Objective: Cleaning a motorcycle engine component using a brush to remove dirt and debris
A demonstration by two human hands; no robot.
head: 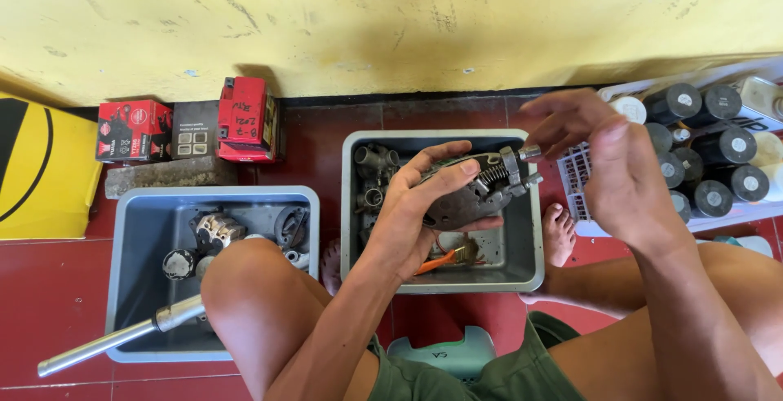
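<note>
My left hand (pixel 418 205) grips a grey metal engine part (pixel 481 189) with a coil spring and a bolt at its top, held over the middle grey tub (pixel 530 242). My right hand (pixel 599 152) hovers just right of the part's bolt end, fingers loosely spread, holding nothing that I can see. Several small metal carburettor pieces (pixel 373 174) lie in the tub's far left corner, and an orange-handled brush (pixel 444 258) rests on its floor.
A second grey tub (pixel 139 230) at left holds metal parts and a chrome pipe (pixel 122 336) sticking out. Red boxes (pixel 245 119) stand by the yellow wall. A white crate (pixel 575 177) of dark bottles sits at right. My bare knees and feet frame the tubs.
</note>
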